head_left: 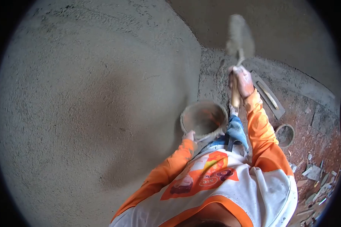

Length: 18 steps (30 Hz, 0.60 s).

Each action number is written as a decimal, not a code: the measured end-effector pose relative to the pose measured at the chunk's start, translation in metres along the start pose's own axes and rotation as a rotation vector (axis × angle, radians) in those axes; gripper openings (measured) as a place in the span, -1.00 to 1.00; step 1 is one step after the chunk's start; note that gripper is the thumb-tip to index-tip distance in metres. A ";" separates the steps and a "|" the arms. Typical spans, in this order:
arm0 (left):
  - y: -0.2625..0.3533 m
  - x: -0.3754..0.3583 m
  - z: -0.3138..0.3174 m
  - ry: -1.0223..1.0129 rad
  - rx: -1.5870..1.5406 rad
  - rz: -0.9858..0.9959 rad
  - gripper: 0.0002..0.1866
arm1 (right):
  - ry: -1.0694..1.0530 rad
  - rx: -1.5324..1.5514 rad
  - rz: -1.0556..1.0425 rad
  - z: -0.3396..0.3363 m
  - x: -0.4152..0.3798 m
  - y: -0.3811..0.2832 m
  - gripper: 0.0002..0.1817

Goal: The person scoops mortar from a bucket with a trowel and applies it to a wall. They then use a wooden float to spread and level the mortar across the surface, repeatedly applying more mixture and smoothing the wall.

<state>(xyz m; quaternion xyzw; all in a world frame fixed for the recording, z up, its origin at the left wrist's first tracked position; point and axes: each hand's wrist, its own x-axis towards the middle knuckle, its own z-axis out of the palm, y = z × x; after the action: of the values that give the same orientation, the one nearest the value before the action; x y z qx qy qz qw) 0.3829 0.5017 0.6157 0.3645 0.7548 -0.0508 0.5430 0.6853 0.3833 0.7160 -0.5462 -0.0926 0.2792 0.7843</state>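
Currently, the person's left hand (189, 135) is curled on the near rim of a round, grey, mortar-crusted bucket (193, 117), fingers gripping its edge. Beyond the bucket and to its right, the right hand (241, 80) is closed around the pale wooden handle of a trowel (239, 36), whose grey, leaf-shaped blade points away from the bucket and looks blurred. Right of the bucket, on the floor, lies a long, flat grey float (268, 94) with a light-coloured handle; a small round container (285, 136) stands farther right. A rough, grey plastered wall (83, 94) rises to the bucket's left.
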 end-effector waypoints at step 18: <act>-0.092 0.104 -0.042 0.093 -0.010 0.272 -0.48 | -0.616 -1.025 0.137 0.017 -0.192 0.137 -0.69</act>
<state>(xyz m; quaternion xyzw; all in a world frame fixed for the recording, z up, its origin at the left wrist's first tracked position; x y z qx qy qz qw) 0.2788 0.5059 0.5142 0.4625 0.7230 0.0441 0.5112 0.4724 0.3277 0.6285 -0.7534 -0.4030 0.3941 0.3385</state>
